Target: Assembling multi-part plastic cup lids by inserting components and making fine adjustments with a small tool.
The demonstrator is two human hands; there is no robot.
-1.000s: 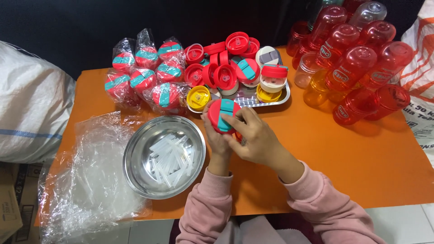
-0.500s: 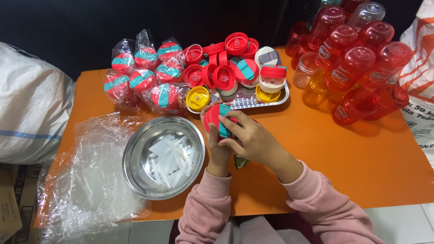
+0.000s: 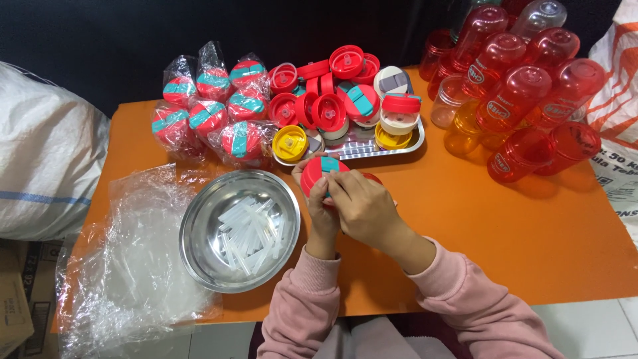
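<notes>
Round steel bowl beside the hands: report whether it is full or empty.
Neither: the round steel bowl holds a loose, shallow pile of short clear plastic tubes; bare metal shows around it.

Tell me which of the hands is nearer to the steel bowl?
Left. The left hand is just beside the steel bowl rim; the right hand is farther, beyond it.

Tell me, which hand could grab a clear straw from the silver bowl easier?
Probably the left hand: it sits right beside the silver bowl of clear straws. The right hand lies farther off, fingers on the red lid.
</notes>
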